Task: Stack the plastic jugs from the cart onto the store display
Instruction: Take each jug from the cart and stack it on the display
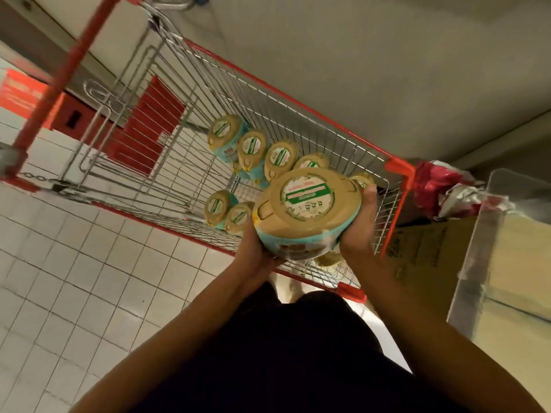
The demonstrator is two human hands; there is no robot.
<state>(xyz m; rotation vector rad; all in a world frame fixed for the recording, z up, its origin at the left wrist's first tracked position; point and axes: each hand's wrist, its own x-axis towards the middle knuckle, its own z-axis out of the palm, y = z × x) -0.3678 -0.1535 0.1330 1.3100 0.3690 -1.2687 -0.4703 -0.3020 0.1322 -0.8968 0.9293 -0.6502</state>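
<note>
I hold one plastic jug (307,210) with a tan lid and teal label above the near end of the wire shopping cart (298,105). My left hand (253,251) grips its lower left side and my right hand (359,225) grips its right side, fingers curled round the body. Several more jugs of the same kind (253,147) stand upright in the cart's basket, in a row along the far side and a pair (226,211) nearer me. Part of another jug (329,259) shows under the held one.
The cart has red rails and a red handle (65,73) at the far left. A cardboard box (423,257) and a clear plastic bin (507,248) sit to the right, with crumpled red and white wrapping (447,189) beside them. White tiled floor (89,278) lies on the left.
</note>
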